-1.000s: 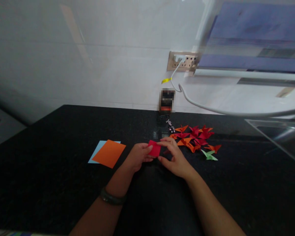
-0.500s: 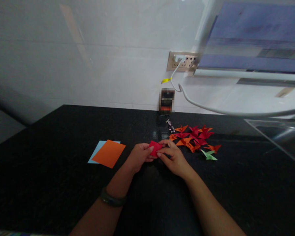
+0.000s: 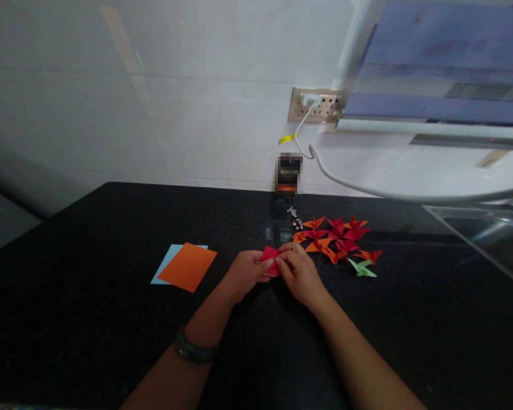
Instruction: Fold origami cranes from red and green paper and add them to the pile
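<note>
Between my two hands is a small folded piece of red origami paper (image 3: 270, 254), held just above the dark countertop. My left hand (image 3: 246, 273) grips its left side, thumb on top and fingers underneath. On the right edge, my right hand (image 3: 301, 273) pinches the paper between thumb and fingers. Several folded paper cranes (image 3: 337, 245), red and orange, lie in a cluster beyond my right hand, with a light green crane (image 3: 362, 268) at the near end. An orange paper sheet (image 3: 188, 267) rests partly over a light blue sheet (image 3: 161, 274) to the left.
At the wall stands a small blurred-out object (image 3: 288, 173), with a beaded string (image 3: 294, 217) trailing from it. A white cable (image 3: 367, 191) runs from the wall socket (image 3: 316, 105) toward the right. A sink edge (image 3: 473, 242) borders the black countertop (image 3: 89, 336).
My right thumb and fingers have closed in on the right edge of the red paper, which now looks narrower and slightly turned. My left hand has shifted a little to the right.
</note>
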A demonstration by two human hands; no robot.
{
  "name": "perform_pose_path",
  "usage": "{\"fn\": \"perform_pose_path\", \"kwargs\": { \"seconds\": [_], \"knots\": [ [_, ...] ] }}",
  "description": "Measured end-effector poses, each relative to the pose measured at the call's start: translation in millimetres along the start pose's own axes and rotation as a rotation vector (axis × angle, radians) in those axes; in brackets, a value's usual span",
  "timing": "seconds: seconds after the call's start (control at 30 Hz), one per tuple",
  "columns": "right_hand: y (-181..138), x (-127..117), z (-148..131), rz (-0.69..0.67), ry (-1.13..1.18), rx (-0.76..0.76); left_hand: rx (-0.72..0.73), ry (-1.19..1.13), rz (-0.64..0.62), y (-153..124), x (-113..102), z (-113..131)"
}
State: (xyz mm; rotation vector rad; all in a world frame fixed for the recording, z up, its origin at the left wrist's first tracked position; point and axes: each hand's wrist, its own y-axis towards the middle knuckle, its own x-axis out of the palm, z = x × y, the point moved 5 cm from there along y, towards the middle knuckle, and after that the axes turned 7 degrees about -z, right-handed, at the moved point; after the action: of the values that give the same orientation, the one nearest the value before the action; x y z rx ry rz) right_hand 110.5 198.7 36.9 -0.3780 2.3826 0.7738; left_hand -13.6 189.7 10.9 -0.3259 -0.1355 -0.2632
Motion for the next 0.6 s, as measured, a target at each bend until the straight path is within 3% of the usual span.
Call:
{"fn": "perform_pose_path", "kwargs": {
  "seconds": [0.13,0.27,0.37,0.47,0.6],
  "knots": [
    [-0.1,-1.7,1.1,0.043,0.046,0.034,0.033,0.036,0.049,0.7,-0.2,1.5],
    [-3.3,0.8,16.6,0.123,0.219,0.266,0.076,0.089,0.045,0.4,2.0,5.9],
    [-5.6,12.3,25.0,0.027,0.357,0.376,0.109,0.158,0.045,-0.5,3.4,9.2],
    [-7.4,19.7,26.7,-0.026,0.472,0.403,0.165,0.201,0.05,-0.8,4.0,10.8],
    [-7.9,18.2,22.9,0.043,0.551,0.397,0.211,0.224,0.056,-0.8,4.4,10.7]
  ]
}}
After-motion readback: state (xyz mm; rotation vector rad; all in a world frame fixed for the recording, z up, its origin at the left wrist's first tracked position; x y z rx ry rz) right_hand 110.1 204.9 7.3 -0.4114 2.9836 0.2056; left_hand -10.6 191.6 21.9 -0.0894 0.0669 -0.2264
